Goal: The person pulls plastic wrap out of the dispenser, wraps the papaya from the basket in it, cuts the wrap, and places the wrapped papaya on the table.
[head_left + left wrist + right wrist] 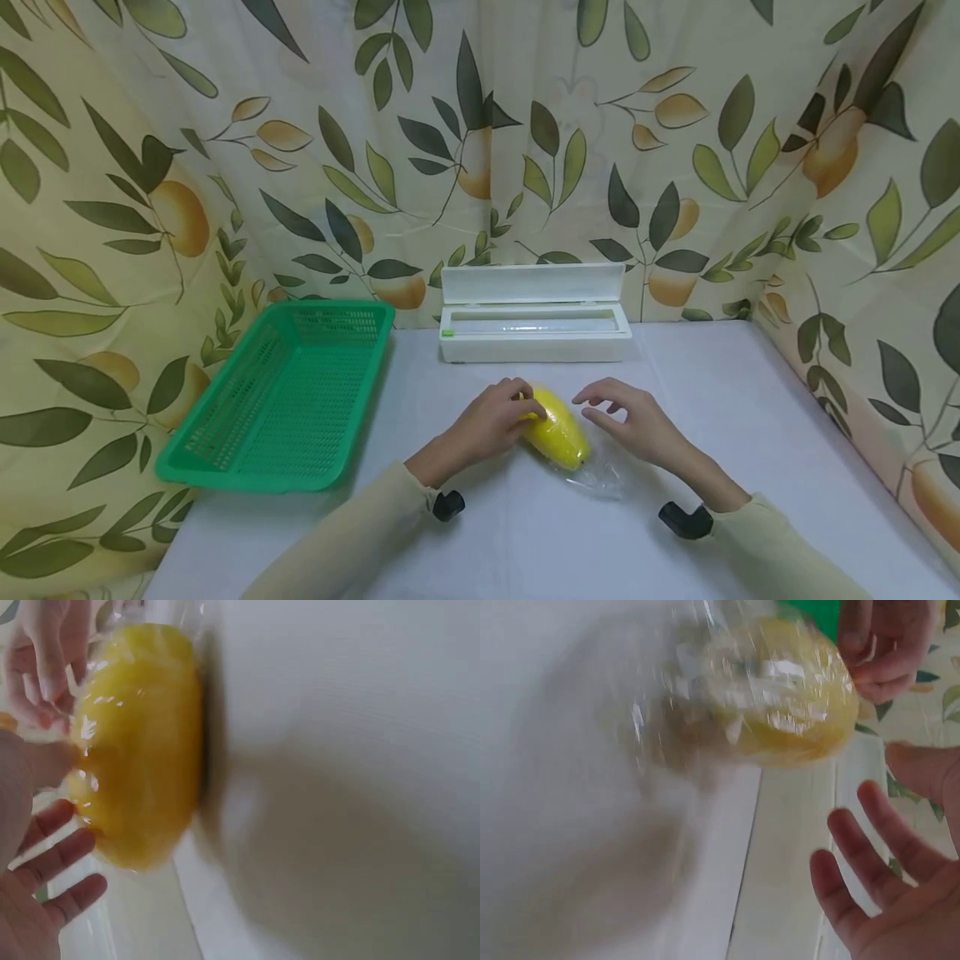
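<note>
A yellow melon [558, 433], wrapped in clear, shiny plastic film, lies on the white table in front of me. Loose film [600, 479] spreads out from its near end. My left hand [498, 417] touches the melon's far left side, thumb and fingertips on the wrapped surface; the left wrist view shows these fingers [71, 851] spread apart. To the right of the melon, my right hand [633, 417] hovers just off it, fingers loosely bent, holding nothing. In the right wrist view its fingers [870, 870] stand apart from the film-covered melon [791, 690].
At the back stands a white cling film dispenser [536, 348], its lid [532, 285] raised and a roll inside. A green plastic basket [296, 400] sits on the left. Patterned curtain [480, 125] borders the table behind and at the sides.
</note>
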Tool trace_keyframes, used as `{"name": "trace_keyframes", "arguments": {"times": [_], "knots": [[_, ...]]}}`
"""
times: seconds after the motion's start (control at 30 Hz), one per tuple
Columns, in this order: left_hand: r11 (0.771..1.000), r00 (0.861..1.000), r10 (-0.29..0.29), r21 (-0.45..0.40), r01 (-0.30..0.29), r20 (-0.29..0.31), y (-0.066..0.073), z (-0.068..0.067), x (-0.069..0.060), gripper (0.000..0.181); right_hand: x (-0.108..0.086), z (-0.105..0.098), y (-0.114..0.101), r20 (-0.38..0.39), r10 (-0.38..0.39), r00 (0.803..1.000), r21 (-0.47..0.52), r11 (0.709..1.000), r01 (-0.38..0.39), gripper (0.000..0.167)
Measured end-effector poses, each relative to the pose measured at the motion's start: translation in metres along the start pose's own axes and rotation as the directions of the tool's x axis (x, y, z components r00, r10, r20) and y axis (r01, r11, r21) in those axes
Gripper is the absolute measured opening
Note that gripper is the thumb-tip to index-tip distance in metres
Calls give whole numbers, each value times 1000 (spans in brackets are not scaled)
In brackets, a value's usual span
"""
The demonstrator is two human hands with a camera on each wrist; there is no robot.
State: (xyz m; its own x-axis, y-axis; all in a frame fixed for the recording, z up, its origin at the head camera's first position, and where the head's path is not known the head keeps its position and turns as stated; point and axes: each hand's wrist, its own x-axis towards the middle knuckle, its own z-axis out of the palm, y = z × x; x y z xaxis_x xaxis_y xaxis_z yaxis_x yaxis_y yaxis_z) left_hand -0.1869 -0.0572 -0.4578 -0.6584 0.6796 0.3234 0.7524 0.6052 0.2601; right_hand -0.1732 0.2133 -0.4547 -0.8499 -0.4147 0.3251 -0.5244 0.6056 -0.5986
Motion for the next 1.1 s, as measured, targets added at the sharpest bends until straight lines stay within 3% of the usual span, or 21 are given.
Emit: {"name": "trace_keyframes", "arguments": {"times": [0.2,0.33,0.57,0.73,0.93,1.1], "knots": [[998,998,-8,-61,12,68,-6,10,-17,43,-12,12,-5,74,-162,984,21,987,161,37],[997,999,9,-71,-5,44,-10,15,-23,48,-18,19,-8,67,-239,969,-27,970,241,47],[997,997,70,-29,-71,-34,-14,16,-27,44,-27,24,-12,170,-224,960,-104,964,244,64],[997,998,65,-35,-65,-6,-13,14,-31,47,-33,24,-14,233,-220,947,-122,960,253,70],[993,996,69,-95,-64,54,-9,9,-35,49,-36,32,-14,178,-273,945,-150,942,300,69],[987,996,57,-154,-45,71,-6,10,-36,43,-34,39,-16,107,-322,941,-169,926,336,57]]}}
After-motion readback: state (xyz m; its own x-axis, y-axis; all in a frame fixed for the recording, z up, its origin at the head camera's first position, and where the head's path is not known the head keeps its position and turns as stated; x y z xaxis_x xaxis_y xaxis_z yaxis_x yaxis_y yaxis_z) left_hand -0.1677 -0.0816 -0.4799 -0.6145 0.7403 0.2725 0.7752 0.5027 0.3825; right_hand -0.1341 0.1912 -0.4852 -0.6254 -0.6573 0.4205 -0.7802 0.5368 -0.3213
